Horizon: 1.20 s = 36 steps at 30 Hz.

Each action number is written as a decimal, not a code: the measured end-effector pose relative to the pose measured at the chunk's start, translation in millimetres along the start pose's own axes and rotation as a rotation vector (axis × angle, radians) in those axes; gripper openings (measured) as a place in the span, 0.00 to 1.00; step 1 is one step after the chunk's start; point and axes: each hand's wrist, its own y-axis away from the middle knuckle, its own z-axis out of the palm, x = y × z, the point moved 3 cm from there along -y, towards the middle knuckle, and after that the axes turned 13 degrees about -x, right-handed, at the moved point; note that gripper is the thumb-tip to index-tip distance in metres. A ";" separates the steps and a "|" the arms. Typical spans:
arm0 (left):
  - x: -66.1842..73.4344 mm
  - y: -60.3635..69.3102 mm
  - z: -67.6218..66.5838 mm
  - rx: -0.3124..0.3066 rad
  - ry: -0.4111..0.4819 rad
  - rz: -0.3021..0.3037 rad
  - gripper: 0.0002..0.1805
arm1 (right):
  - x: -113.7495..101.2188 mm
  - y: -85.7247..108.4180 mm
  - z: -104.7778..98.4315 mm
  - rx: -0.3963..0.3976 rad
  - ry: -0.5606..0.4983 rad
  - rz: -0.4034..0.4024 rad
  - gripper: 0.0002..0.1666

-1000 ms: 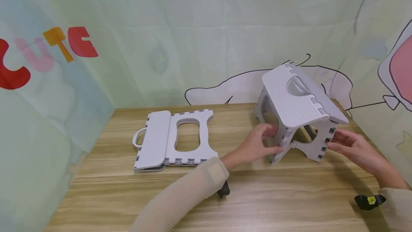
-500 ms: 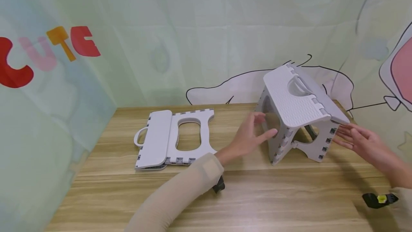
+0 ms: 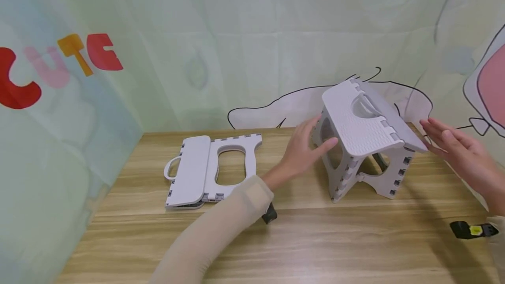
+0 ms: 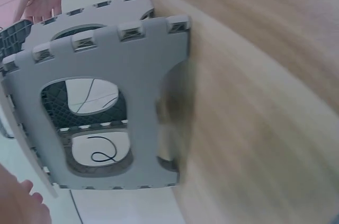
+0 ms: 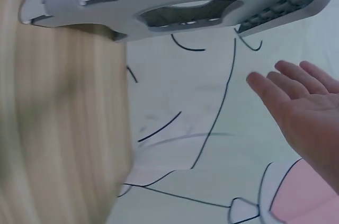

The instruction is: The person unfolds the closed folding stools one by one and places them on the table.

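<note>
Standing apart, fingers extended, left hand (image 3: 298, 150) and right hand (image 3: 465, 154) flank the stool (image 3: 355, 128).
It stands with its seat peaked near the table's (image 3: 335, 240) far right corner; the folded stool (image 3: 191, 170) lies flat toward the far left corner.

I saw the standing stool (image 3: 367, 137) in white, a rippled wave pattern across its seat (image 3: 359, 128). The folded stool (image 3: 193, 168) was white too, with grey notches (image 3: 219, 197). My feed showed a tan, wood-grained table (image 3: 323, 244), a pale green backdrop (image 3: 244, 65) with red, pink and orange letters (image 3: 72, 46), a black-outlined pink balloon (image 3: 495, 84), a beige sleeve (image 3: 221, 227) and a black strap (image 3: 460, 229) with a yellow patch (image 3: 476, 230).
</note>
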 end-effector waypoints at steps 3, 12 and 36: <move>7.1 -5.7 -4.2 -0.005 -0.002 0.029 0.43 | -11.5 -5.8 -2.6 0.028 0.178 0.075 0.30; 28.5 -33.3 -7.5 -0.108 -0.070 0.086 0.42 | -37.4 -36.8 2.2 -0.069 0.229 0.163 0.32; 47.7 -75.0 24.6 -0.273 -0.499 -0.150 0.45 | -38.2 -86.9 18.8 -0.272 0.193 0.110 0.31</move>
